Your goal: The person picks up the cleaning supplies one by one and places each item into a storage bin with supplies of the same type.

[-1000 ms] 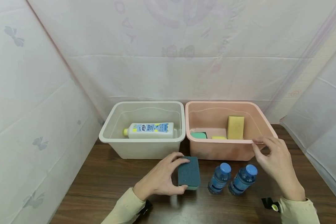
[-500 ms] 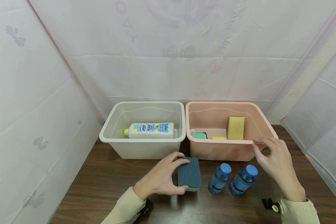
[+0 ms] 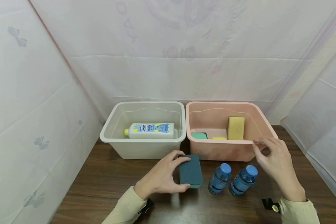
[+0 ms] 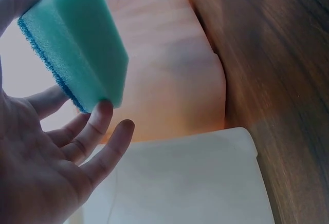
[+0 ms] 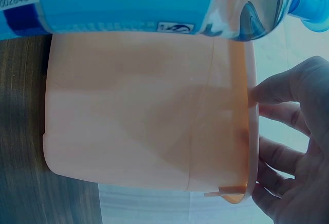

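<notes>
My left hand (image 3: pixel 163 175) pinches a sponge (image 3: pixel 191 171) between thumb and fingers, its dark green scouring side facing up in the head view. The left wrist view shows its light green foam (image 4: pixel 85 39) held up in front of the bins. With thumb and fingertips, my right hand (image 3: pixel 277 161) grips the front rim of the pink bin (image 3: pixel 221 152) near its right corner. Inside that bin are a yellow sponge (image 3: pixel 236 128) standing against the back, a green sponge (image 3: pixel 198 135) and another yellow piece (image 3: pixel 219 138), partly hidden by the front wall.
Left of the pink bin stands a white bin (image 3: pixel 145 151) with a white bottle with a yellow cap (image 3: pixel 151 130) lying in it. Two small blue-capped water bottles (image 3: pixel 219 179) (image 3: pixel 242 180) stand before the pink bin on the wooden table (image 3: pixel 100 180). White sheets (image 3: pixel 168 77) hang around.
The sponge in my left hand has shifted slightly up and to the right, tilting a little. My right hand stays at the pink bin's rim.
</notes>
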Motion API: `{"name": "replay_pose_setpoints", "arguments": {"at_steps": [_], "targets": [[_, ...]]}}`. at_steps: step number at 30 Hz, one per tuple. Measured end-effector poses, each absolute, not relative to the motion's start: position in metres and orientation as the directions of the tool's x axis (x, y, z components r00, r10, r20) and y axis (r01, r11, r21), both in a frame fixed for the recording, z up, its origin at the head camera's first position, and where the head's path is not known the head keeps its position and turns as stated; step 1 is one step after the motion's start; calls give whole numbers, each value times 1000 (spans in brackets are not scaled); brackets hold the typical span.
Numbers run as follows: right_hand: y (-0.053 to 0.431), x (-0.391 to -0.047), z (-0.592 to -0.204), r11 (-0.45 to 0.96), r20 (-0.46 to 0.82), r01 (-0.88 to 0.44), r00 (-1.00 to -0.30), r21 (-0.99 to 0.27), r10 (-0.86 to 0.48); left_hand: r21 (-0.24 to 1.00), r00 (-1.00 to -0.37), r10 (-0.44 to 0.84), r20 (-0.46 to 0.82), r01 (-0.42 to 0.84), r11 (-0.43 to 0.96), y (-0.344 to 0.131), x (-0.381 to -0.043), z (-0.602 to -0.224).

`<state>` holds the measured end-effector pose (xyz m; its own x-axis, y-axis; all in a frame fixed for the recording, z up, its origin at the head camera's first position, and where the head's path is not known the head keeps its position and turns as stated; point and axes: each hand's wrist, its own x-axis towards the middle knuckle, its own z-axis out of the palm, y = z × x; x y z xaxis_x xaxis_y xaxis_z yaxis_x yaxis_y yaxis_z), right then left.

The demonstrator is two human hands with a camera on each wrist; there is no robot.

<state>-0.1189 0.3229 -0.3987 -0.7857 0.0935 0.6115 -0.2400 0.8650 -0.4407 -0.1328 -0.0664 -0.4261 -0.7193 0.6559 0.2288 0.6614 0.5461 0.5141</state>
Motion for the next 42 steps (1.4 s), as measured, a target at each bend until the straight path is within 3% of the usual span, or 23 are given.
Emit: {"name": "replay_pose_setpoints", "arguments": {"at_steps": [33, 42], "targets": [[323, -120, -401, 867, 622, -250, -779, -432, 85, 515, -756, 593, 278, 638, 572, -58, -137, -401], [323, -119, -400, 863, 622, -249, -778, -439, 92, 494, -733, 614, 292, 666, 559, -57, -139, -396]]}}
